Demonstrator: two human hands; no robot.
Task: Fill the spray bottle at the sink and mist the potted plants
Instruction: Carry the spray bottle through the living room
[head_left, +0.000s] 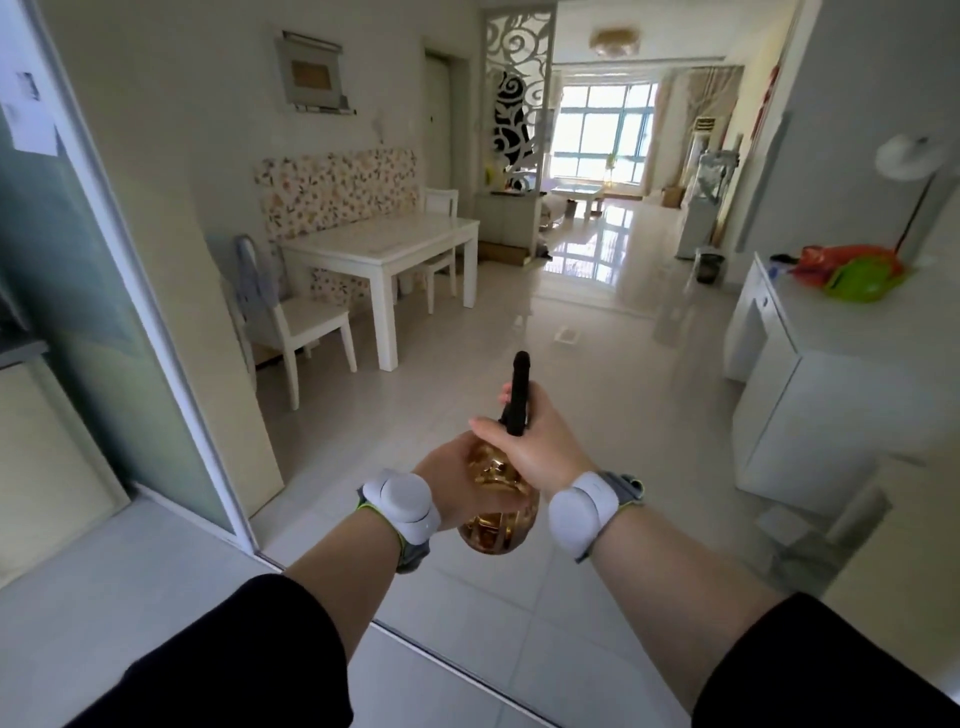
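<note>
The amber spray bottle (496, 525) is held in mid-air above the tiled floor (597, 364) at a doorway. Its round body is cupped by the left hand (457, 467), and its black sprayer head (519, 395) is gripped by the right hand (540, 447). No sink or potted plant is plainly seen. Whether it is filled cannot be told, and misting is judged still to come.

Light: we see bright daylight from the far window (597, 135).
Glare: we see it on the floor (592, 254).
Edges: we see bending, blur.

Spray bottle (493, 530): round amber body, black sprayer head, held mid-air.
</note>
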